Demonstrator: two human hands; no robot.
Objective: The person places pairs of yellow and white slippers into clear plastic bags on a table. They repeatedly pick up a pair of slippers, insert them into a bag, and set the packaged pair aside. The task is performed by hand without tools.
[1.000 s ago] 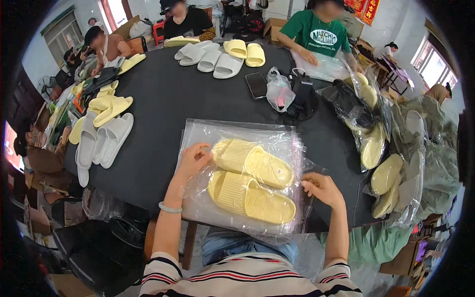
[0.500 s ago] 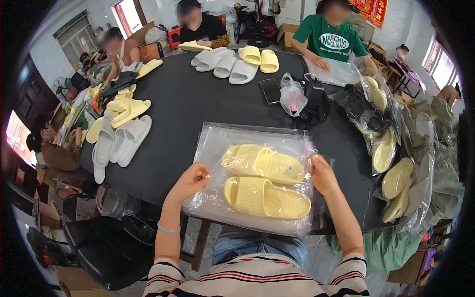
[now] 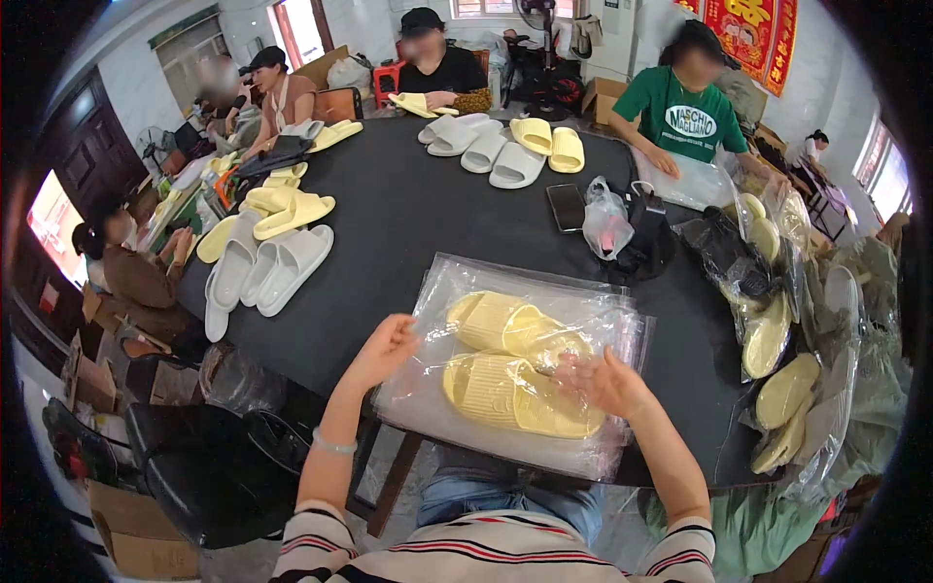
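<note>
In front of me a pair of pale yellow ribbed slide slippers point(image 3: 496, 384) lies side by side in a clear plastic bag point(image 3: 432, 389). Under it, more clear bags point(image 3: 403, 413) form a flat stack at the table's near edge. My left hand point(image 3: 384, 348) is at the bag's left edge, fingers loosely curled and nothing visible in them; whether it touches the film is unclear. Over the slippers' heel ends, on the right side of the bag, my right hand point(image 3: 607, 386) is open with its fingers stretched out, seemingly against the film.
Grey and yellow slippers point(image 3: 282, 267) are grouped on the black table point(image 3: 389, 214) at left, others point(image 3: 501, 155) at the far side. A phone point(image 3: 565, 208) and small plastic bag point(image 3: 607, 223) lie right of centre. Bagged slippers point(image 3: 768, 335) crowd the right edge. Several people sit around.
My right hand has moved from the bag's right edge inward over the slippers' heels, fingers now spread. My left hand stays near the left edge. The view has shifted slightly.
</note>
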